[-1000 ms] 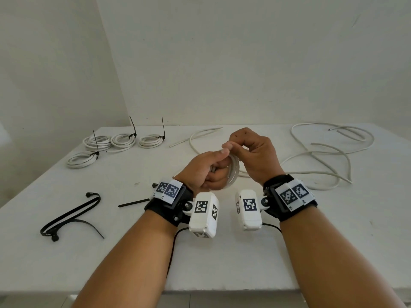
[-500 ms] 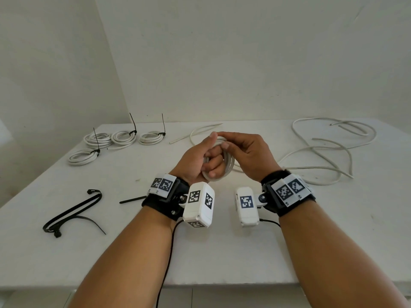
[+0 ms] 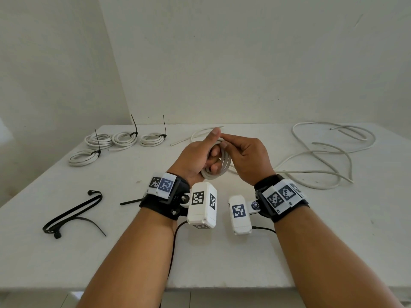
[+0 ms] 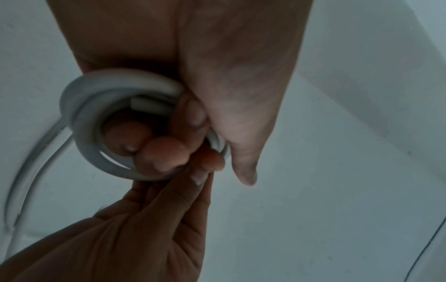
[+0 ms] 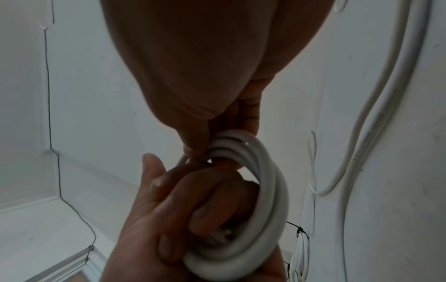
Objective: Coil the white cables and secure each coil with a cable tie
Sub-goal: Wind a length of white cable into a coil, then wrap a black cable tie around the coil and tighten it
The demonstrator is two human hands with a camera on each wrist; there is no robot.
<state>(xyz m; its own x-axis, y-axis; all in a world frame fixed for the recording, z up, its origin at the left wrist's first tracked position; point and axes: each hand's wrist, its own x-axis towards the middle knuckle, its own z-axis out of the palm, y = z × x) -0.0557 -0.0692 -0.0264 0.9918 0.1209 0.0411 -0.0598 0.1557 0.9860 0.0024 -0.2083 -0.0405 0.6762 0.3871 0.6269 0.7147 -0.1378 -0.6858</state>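
Observation:
A small white cable coil [image 3: 223, 166] is held above the table between both hands. My left hand [image 3: 201, 155] has its fingers curled through the coil's middle and grips it, thumb raised. My right hand [image 3: 241, 155] pinches the cable at the top of the coil [image 5: 243, 147]. The left wrist view shows the coil [image 4: 82, 114] ringed around my left fingers [image 4: 164, 152]. The cable's free part [image 3: 200, 134] trails on the table behind the hands. Loose black cable ties [image 3: 73, 213] lie at the front left, one more [image 3: 131, 201] beside my left wrist.
Several tied white coils [image 3: 124, 138] sit at the back left of the white table [image 3: 333, 230], their black tie tails sticking up. A loose tangle of white cable [image 3: 329, 152] spreads over the back right. Walls close the table's far and left sides.
Both hands have lifted away from me with the coil. My right hand has brought the cable over the top of the coil, adding to the winding. My left thumb has lifted.

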